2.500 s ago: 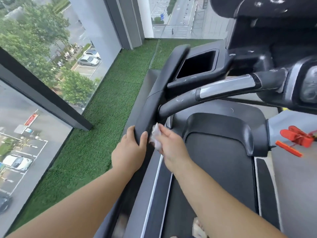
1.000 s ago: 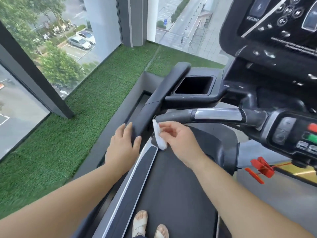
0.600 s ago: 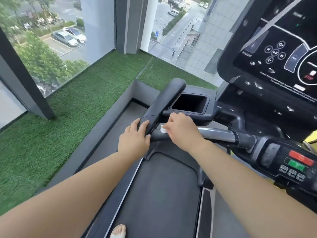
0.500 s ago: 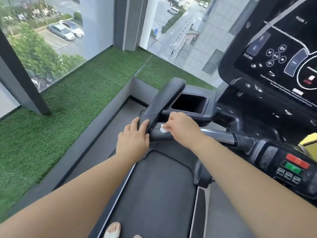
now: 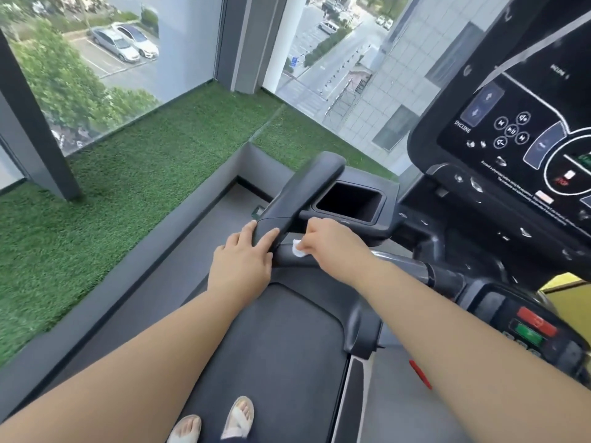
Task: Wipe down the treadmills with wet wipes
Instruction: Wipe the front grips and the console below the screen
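Right hand (image 5: 332, 241) pinches crumpled white wipe (image 5: 298, 250) against rounded black handlebar (image 5: 399, 262). Left hand (image 5: 243, 263) grips smooth matte side rail (image 5: 300, 193), fingers curled over.

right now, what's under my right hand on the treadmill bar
A white wet wipe shows at the fingertips of the right hand, pressed against the black handlebar. The rest of the wipe and that stretch of bar are covered by the hand.
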{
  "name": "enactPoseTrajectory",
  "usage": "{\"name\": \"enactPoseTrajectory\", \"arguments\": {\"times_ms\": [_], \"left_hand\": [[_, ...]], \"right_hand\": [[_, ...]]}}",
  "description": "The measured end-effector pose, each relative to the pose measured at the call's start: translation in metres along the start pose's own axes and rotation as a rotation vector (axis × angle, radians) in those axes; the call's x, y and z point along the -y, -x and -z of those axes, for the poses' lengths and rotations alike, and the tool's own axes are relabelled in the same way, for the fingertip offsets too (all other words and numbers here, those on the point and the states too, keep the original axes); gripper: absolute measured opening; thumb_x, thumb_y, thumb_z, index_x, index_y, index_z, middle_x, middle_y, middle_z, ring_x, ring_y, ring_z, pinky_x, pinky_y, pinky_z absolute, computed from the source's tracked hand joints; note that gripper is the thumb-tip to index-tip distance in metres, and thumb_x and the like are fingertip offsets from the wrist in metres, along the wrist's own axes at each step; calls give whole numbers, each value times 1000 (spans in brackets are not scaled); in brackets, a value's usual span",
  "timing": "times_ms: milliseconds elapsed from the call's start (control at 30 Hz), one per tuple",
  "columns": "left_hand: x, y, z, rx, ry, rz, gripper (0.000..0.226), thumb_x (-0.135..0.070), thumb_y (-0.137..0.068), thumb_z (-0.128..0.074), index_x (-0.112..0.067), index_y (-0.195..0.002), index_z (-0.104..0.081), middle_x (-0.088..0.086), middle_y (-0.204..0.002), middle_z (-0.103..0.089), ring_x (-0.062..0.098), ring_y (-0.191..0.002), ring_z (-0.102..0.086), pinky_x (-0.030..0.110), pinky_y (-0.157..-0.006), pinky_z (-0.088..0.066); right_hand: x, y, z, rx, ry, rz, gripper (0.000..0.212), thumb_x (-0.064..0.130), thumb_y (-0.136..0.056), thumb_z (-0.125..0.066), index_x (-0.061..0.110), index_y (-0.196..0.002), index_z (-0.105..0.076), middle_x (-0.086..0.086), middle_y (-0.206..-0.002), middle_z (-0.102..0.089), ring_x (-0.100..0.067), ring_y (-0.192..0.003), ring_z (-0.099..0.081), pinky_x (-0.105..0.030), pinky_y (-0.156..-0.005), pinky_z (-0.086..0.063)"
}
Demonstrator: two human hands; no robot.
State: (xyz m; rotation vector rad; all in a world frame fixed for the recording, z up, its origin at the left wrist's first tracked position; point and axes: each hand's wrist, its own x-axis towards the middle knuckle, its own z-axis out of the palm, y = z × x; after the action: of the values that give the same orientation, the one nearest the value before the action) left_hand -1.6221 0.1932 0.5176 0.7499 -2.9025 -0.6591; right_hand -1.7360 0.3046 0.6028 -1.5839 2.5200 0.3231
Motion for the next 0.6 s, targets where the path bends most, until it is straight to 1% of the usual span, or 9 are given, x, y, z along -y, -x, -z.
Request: {"name": "enactPoseTrajectory", "arguments": {"times_ms": [167, 267, 300, 333, 400, 433, 467, 533, 600], "left_hand": [[-1, -1, -1, -9, -13, -1, 50, -37, -100, -33, -39, -148, -20, 4, -156, -17, 26, -131, -34, 37, -96, -35], [0, -2, -1, -5, -17, 3, 50, -37, -100, -32, -40, -148, -19, 4, -156, -16, 26, -131, -33, 37, -97, -35], [0, -2, -1, 0, -12, 5, 50, -38, -100, -31, -40, -148, -19, 3, -156, -16, 25, -132, -33, 37, -98, -34], [0, -2, -1, 7, -7, 7, 50, -38, -100, -31, -40, -148, -18, 3, -157, -15, 25, -132, -32, 36, -99, -34], [0, -2, 0, 13, -1, 5, 50, -38, -100, -31, -41, -148, -18, 3, -157, -15, 24, -133, -32, 36, -99, -33], [0, -2, 1, 7, 7, 2, 49, -38, -100, -32, -40, -148, -19, 3, -157, -16, 25, -133, -32, 36, -99, -34], [0, -1, 1, -1, 19, 1, 49, -37, -100, -32, -40, -148, -20, 3, -156, -17, 25, -133, -32, 36, -98, -34], [1, -1, 1, -3, 24, 0, 49, -37, -100, -32, -40, -148, -20, 3, -156, -17, 26, -133, -32, 36, -97, -34], [1, -1, 1, 10, 23, 1, 49, -38, -101, -31, -40, -148, -19, 3, -157, -16, 25, -134, -30, 36, -99, -34]], "right_hand": [[-40, 17, 18, 37, -39, -112, 26, 14, -97, -51, 20, -115, -69, -4, -104, -52, -26, -98, -55, -34, -77, -46], [-20, 7, 18, -104, -148, -100, 23, 18, -94, -55, 18, -111, -71, -7, -103, -55, -26, -101, -55, -32, -80, -43], [-6, 5, 13, -109, -141, -83, 23, 17, -93, -57, 18, -110, -71, -8, -103, -56, -26, -101, -54, -34, -81, -43], [7, 4, 8, -98, -85, -42, 22, 13, -89, -60, 17, -107, -72, -10, -100, -57, -29, -96, -54, -36, -78, -45], [15, 8, -4, -134, -18, 42, 19, 2, -69, -77, 14, -83, -74, -9, -79, -56, -30, -70, -55, -33, -56, -49], [9, 13, -7, -164, -15, 55, 23, 0, -58, -83, 14, -72, -72, -6, -70, -53, -27, -60, -52, -28, -47, -45], [-1, 18, -8, -200, -6, 66, 25, -1, -53, -85, 14, -68, -71, -5, -67, -50, -25, -56, -49, -25, -44, -40], [-17, 33, -8, -226, 9, 84, 20, 0, -59, -81, 12, -72, -71, -4, -67, -50, -25, -57, -47, -26, -45, -37], [-29, 44, -3, -251, -7, 77, 9, 6, -69, -71, 11, -76, -73, -4, -68, -50, -26, -57, -48, -31, -43, -41]]}}
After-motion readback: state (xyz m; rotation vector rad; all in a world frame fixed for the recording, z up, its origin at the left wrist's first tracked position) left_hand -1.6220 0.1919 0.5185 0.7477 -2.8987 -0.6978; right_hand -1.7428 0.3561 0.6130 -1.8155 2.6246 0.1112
